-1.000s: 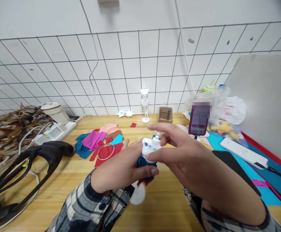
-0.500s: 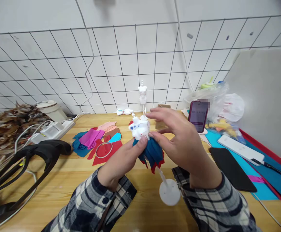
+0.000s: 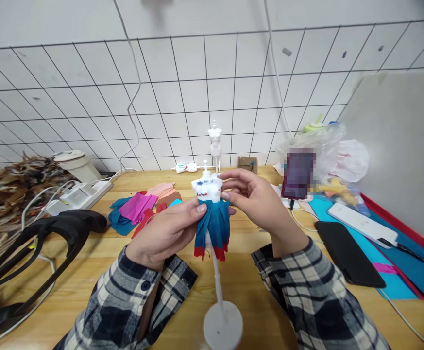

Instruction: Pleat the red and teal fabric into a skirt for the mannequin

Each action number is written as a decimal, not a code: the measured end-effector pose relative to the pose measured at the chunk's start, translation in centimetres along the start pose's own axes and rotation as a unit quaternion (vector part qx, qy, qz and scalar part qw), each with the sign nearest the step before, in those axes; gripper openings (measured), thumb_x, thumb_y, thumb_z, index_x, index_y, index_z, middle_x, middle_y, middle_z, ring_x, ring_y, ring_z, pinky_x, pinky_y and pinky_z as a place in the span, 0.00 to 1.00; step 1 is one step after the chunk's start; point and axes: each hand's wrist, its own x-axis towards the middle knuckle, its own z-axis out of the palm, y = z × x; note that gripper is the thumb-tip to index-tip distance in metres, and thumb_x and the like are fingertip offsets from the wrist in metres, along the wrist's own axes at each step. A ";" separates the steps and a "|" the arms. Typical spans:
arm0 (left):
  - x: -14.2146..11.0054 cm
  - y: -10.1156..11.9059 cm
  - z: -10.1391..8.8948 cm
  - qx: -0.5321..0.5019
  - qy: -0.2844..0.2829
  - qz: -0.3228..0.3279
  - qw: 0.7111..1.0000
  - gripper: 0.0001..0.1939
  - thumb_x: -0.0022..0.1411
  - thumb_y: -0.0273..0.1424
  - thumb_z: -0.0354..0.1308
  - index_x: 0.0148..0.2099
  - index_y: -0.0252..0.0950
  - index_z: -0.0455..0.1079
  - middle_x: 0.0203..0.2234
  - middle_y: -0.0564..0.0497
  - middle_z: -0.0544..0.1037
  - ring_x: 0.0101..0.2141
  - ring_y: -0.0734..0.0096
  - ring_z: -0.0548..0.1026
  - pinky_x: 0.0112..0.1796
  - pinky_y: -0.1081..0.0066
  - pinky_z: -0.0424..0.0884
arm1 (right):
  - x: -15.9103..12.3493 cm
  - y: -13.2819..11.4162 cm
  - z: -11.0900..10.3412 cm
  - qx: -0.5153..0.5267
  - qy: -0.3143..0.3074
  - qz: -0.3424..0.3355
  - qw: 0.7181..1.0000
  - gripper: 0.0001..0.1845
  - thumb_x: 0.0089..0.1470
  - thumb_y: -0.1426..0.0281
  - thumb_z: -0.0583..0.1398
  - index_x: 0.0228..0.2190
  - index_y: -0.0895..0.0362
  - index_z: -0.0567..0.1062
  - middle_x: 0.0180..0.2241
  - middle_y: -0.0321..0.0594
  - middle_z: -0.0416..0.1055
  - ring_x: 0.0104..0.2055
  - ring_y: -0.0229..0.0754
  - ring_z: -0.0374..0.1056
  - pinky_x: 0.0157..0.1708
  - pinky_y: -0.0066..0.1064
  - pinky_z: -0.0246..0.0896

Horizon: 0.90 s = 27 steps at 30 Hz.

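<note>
A small white dress form (image 3: 206,188) with blue and red marks on its chest is tilted in the middle of the head view. Blue crepe paper strips with red ends make a skirt (image 3: 215,223) round its waist. My left hand (image 3: 170,223) grips it at the waist, thumb on the skirt's top edge and fingers behind. On the other side, my right hand (image 3: 257,197) has its thumb and fingertips closed on the torso's edge. The form's rod runs down to a round white base (image 3: 223,325) nearer me.
Crumpled coloured paper (image 3: 137,209) lies to the left, near a black frame-like object (image 3: 66,233). Behind stand another white dress form (image 3: 215,138) and a small cardboard box (image 3: 247,164). To the right are a propped phone (image 3: 298,172), a black phone (image 3: 348,253) and a white power bank (image 3: 363,224).
The dress form has turned more upright and front-on, its base swinging left and toward me. My left hand has shifted left; my right hand has moved slightly lower and left.
</note>
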 end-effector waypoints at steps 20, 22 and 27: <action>-2.8 -6.6 -7.1 0.109 0.262 0.222 0.933 0.29 0.43 0.33 0.74 0.48 0.39 0.70 0.45 0.48 0.76 0.46 0.58 0.75 0.45 0.63 0.74 | -6.9 7.6 3.7 0.010 -0.008 0.236 0.972 0.29 0.51 0.63 0.63 0.54 0.54 0.68 0.48 0.43 0.71 0.23 0.30 0.59 0.22 0.27 0.57; -3.0 -6.9 -7.0 0.177 0.263 0.242 0.917 0.28 0.42 0.34 0.74 0.47 0.39 0.69 0.43 0.48 0.76 0.46 0.59 0.74 0.46 0.64 0.72 | -7.0 7.7 3.8 0.051 -0.012 0.249 0.967 0.26 0.51 0.60 0.64 0.50 0.54 0.72 0.43 0.41 0.72 0.20 0.28 0.56 0.17 0.24 0.51; -3.4 -6.7 -6.1 0.295 0.238 0.273 0.884 0.28 0.44 0.33 0.73 0.47 0.44 0.67 0.42 0.51 0.75 0.46 0.59 0.72 0.48 0.62 0.69 | -7.1 7.8 4.1 0.109 0.018 0.247 0.963 0.17 0.47 0.59 0.67 0.34 0.57 0.76 0.24 0.32 0.67 0.19 0.28 0.51 0.17 0.22 0.45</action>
